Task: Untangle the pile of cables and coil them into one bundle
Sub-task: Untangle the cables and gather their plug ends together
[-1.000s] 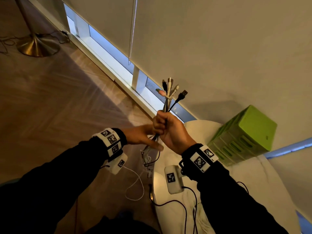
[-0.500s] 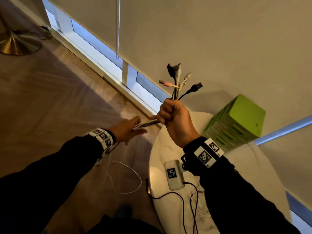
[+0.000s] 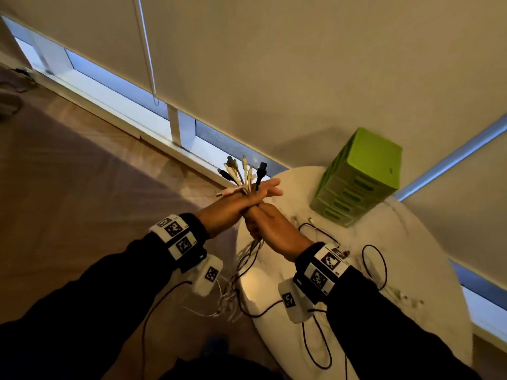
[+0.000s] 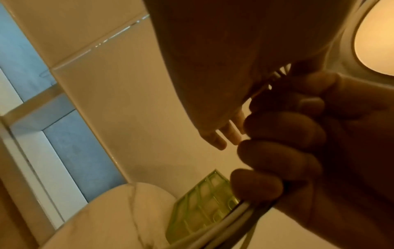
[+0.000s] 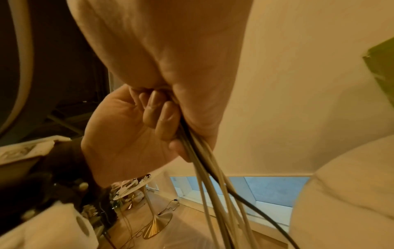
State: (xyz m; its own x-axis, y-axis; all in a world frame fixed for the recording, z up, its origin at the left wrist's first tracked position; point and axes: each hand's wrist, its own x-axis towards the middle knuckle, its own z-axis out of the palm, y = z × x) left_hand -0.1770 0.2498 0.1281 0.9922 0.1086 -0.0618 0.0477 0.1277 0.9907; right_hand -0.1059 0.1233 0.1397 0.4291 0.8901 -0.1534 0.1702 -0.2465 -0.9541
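1. Beside the window wall stands a round white table (image 3: 411,242), the landmark for everything else.
2. On the table's far side sits a green drawer box (image 3: 359,176).
3. Over the table's near-left edge, the right hand (image 3: 270,223) has its fingers curled tight round the cables (image 3: 247,176), gripping them as one bunch.
4. Across that fist, on the side away from the table, the left hand (image 3: 241,204) lies with fingers straight and spread, pressing the bunch.
5. Above the fist the plugs fan out; below it the strands hang past the table's edge.
6. On the tabletop near the box lies a thin black cord (image 3: 375,259).
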